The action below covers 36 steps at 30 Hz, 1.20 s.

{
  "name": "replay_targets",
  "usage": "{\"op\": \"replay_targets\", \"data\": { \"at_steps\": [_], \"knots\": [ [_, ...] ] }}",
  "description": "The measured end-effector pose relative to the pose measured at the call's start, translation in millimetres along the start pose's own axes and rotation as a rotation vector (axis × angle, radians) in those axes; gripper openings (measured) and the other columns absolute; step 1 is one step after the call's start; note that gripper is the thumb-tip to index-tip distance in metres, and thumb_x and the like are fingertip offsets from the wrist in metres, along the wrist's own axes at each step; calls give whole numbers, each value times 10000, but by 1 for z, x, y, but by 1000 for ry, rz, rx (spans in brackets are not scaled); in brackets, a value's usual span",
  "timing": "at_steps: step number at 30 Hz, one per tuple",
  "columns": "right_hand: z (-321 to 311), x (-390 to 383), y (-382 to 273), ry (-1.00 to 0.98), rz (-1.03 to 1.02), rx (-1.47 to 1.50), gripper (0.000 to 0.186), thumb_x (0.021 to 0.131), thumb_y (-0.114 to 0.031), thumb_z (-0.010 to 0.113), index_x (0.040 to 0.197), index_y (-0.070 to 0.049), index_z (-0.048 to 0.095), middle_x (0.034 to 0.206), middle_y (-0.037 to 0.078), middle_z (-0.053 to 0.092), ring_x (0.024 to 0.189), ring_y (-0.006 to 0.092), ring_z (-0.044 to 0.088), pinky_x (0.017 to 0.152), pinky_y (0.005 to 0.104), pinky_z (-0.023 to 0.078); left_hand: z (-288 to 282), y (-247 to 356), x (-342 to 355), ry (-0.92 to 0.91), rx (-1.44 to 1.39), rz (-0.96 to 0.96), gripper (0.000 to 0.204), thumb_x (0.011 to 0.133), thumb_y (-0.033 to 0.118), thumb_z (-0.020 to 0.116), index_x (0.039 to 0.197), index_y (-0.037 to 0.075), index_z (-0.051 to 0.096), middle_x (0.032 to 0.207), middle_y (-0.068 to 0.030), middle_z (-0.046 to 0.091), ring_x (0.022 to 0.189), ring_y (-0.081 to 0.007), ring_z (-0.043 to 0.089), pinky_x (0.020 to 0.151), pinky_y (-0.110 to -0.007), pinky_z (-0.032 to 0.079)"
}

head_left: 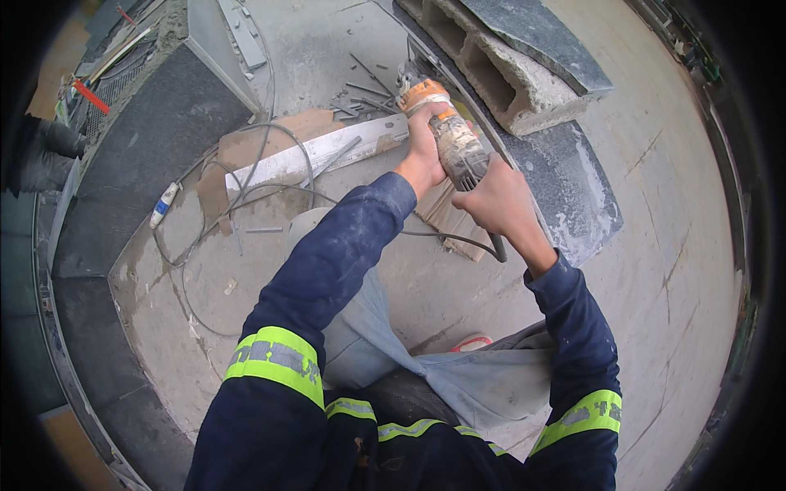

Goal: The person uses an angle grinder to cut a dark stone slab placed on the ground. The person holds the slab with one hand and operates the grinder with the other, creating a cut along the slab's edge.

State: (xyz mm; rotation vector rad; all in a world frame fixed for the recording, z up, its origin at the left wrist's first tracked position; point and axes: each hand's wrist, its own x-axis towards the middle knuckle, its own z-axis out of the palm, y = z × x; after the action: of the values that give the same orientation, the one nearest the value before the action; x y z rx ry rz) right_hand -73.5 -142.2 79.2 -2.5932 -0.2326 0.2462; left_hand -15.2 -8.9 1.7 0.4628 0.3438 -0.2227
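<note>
Grinder gripped tight: my left hand farther along, right hand at the near end, likely for steadiness.

A navy jacket has dusty sleeves ringed by lime bands with flaking silver strips; beyond the jacket, faded blue trousers and a red-and-white shoe.
</note>
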Motion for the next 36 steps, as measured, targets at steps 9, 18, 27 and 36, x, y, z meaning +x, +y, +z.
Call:
{"op": "replay_targets", "data": {
  "at_steps": [9, 18, 27, 36],
  "knots": [
    [-2, -15, 0, 18, -15, -19, 549, 592, -232, 751, 967, 119, 558, 803, 301, 650, 786, 427, 674, 745, 432, 538, 1, -4, -12, -26, -8, -21, 496, 795, 381, 576, 1094, -3, 480, 938, -157, 591, 847, -327, 629, 764, -477, 546],
    [-8, -34, -2, 18, -18, -27, 574, 595, -221, 751, 1005, 129, 551, 795, 309, 646, 788, 435, 671, 745, 443, 537, 5, -12, -31, -33, -17, -40, 492, 794, 377, 580, 1113, 22, 463, 957, -151, 587, 862, -319, 623, 771, -478, 540],
    [-14, -49, -8, 19, -14, 38, 565, 599, -203, 729, 1017, 130, 546, 807, 311, 647, 806, 444, 665, 761, 442, 530, 8, -17, -43, -25, -32, -59, 473, 789, 369, 583, 1097, 29, 467, 927, -150, 593, 854, -316, 629, 767, -469, 548],
    [-15, -57, -4, 1, 28, -8, 521, 599, -191, 722, 980, 123, 554, 784, 308, 642, 790, 444, 666, 742, 439, 529, 10, -23, -53, -43, -30, -79, 497, 775, 388, 594, 1087, 24, 467, 930, -144, 586, 842, -313, 626, 770, -458, 549]
  ]
}}
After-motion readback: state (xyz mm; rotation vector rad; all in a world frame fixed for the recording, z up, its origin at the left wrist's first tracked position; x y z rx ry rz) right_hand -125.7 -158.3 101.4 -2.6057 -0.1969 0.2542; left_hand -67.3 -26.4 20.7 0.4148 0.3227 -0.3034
